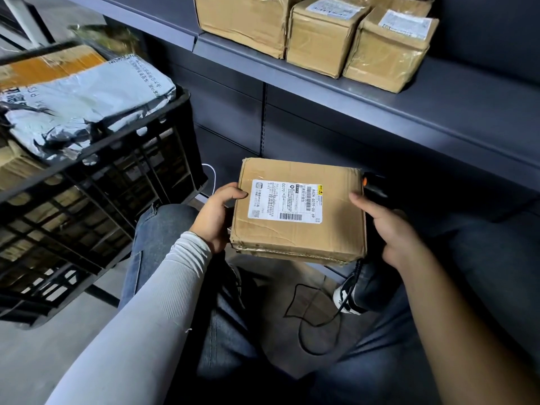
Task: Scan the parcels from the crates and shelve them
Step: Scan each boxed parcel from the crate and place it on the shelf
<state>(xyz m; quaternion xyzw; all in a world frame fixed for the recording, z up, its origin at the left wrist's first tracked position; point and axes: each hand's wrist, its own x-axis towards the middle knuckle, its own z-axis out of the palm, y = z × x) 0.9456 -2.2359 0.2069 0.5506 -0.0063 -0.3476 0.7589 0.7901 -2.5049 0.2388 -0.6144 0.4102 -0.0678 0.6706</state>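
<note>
left hand (211, 217) grip: curled round parcel (298, 210) edge | right hand (388, 229) grip: wrapped round scanner (375, 185)

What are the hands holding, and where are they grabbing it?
The left hand grips the cardboard box by its left edge. The right hand holds a black scanner by its handle, beside the box's right edge.

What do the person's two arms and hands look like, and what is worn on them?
The left arm wears a long, close-fitting, light grey ribbed sleeve that ends at the wrist. The right arm has no sleeve in view. The left hand and right hand are bare: no gloves, rings or watch show.
</note>
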